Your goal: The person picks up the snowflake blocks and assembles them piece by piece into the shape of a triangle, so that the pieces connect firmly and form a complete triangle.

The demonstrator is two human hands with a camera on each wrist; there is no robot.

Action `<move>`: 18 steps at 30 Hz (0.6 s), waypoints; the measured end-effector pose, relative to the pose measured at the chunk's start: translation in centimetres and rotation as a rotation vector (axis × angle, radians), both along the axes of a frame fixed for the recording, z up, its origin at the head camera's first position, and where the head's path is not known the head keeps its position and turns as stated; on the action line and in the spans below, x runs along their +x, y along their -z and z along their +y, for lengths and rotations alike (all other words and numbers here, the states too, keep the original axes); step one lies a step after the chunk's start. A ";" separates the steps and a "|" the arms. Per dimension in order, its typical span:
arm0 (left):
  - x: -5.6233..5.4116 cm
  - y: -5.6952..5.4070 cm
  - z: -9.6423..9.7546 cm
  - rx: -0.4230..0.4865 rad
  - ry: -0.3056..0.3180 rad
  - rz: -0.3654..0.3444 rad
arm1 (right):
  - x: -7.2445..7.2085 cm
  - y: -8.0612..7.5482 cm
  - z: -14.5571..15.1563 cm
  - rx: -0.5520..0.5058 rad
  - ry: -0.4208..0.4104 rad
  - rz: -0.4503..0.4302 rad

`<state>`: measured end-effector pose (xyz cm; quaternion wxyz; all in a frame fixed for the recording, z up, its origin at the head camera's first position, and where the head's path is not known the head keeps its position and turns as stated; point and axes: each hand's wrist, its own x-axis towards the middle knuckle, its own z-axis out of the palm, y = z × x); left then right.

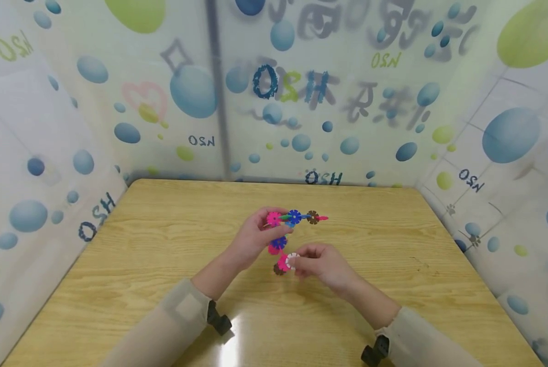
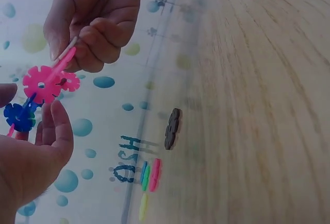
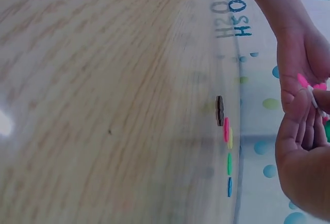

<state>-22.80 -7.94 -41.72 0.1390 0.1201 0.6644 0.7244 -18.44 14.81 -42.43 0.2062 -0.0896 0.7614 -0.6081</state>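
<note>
One chain of linked discs (image 1: 280, 242), probably light, stiff and best taken near a joint, is gripped above the tabletop (image 1: 163, 229) by the left hand (image 1: 252, 239), while toward four o'clock the right hand (image 1: 324, 267) pinches a white disc (image 1: 292, 256) by its faces.

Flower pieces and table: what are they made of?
The flower pieces look like smooth plastic, probably: even, bright colours and clean notches. The table looks like wood or wood-look laminate, slightly glossy: it shows grain and a bright reflection.

Right grip (image 3: 305, 154) pinching white piece (image 3: 312, 96); dark piece (image 3: 220, 110) apart
</note>
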 end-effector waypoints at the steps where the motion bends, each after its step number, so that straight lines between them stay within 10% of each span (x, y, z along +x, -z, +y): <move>1: 0.1 0.0 0.0 -0.004 0.007 0.006 | 0.0 0.0 0.0 -0.002 0.010 0.009; 18: 1.9 0.2 -0.5 -0.080 0.041 0.008 | -0.6 -0.4 -0.2 -0.018 0.109 0.026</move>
